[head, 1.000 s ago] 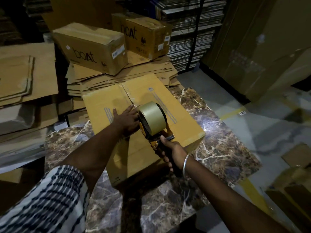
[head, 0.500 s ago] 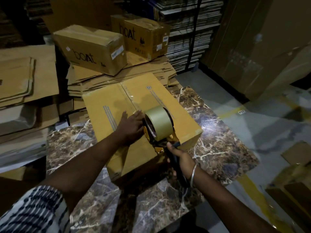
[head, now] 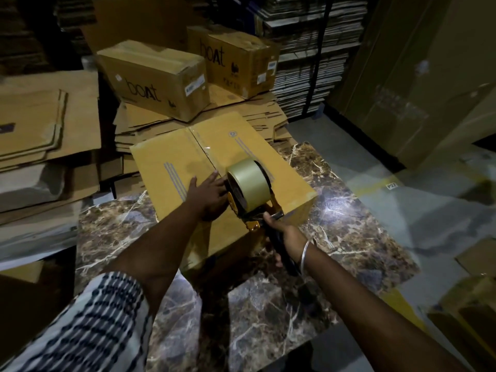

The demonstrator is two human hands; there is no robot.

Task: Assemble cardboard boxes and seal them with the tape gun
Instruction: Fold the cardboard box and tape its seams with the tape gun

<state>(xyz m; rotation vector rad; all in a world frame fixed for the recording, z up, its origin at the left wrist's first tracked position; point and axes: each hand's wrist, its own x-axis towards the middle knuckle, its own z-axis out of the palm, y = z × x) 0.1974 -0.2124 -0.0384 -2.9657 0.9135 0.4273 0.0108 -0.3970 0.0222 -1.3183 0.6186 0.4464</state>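
- The cardboard box (head: 222, 167) is found at the centre of the frame, on the marble-patterned table (head: 335, 237), its top flaps closed
- The centre seam (head: 200, 146) is seen to run from the upper middle of the box top down toward the lower right; this is the axis on which the coming pull is judged to turn
- Clear tape is seen on the upper stretch of the seam; the stretch below the tape gun (head: 251, 191) is hidden by the gun and the hands
- The tape gun is set on the seam at mid-length, its roll upright and its handle trailing to the lower right
- The handle is grasped in the curled fingers of the right hand (head: 281, 237), which lies below and right of the roll, in line with the seam
- The left hand (head: 208, 196) is laid flat on the left flap, fingers extended, just beside the roll; nothing is gripped by it
- The seam path toward the near edge is judged free of other objects
- Two printed cartons (head: 158, 79) on flattened cardboard stacks (head: 257, 114) are noted in the upper centre, well apart from the work
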